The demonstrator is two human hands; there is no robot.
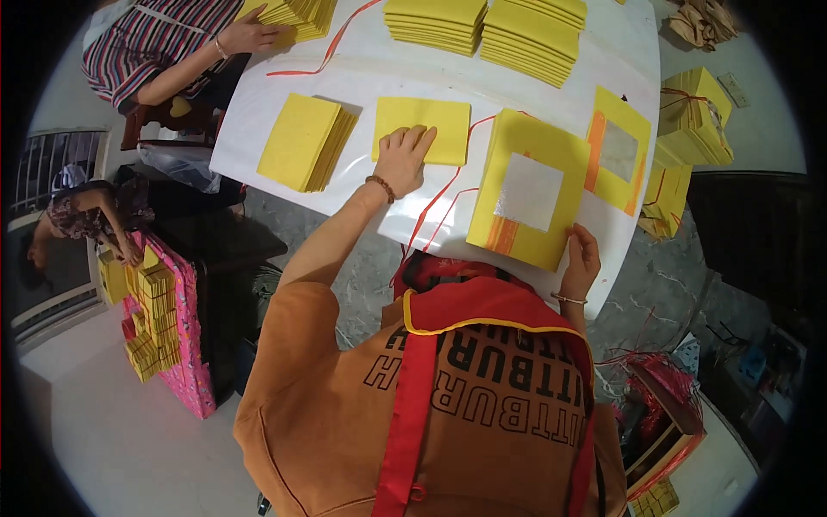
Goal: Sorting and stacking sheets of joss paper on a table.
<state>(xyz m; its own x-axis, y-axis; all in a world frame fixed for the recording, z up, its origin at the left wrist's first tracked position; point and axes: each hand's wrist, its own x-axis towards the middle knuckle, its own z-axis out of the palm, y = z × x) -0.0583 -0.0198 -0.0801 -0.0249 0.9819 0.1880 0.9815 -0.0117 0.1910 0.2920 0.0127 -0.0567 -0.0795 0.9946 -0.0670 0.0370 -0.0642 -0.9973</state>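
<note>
My left hand [403, 159] lies with fingers stretched out on a small stack of plain yellow paper [444, 121] on the table. At the right, my right hand [582, 258] has its fingers curled at the near right edge of a larger yellow paper stack [551, 142]. That stack carries a silver foil square [525, 191] and an orange strip below it; its near edge reaches the table's front. Another yellow sheet [635, 129] with foil and orange bands lies just beyond. Left of my left hand sits a thick yellow paper stack [297, 142].
Red ribbons [444, 189] trail over the white table [362, 194]. Taller yellow stacks [530, 39] stand at the far side. A co-worker's hand [250, 34] touches paper at far left. Another person works by a pink table [191, 345]. Tied yellow bundles [693, 121] are at right.
</note>
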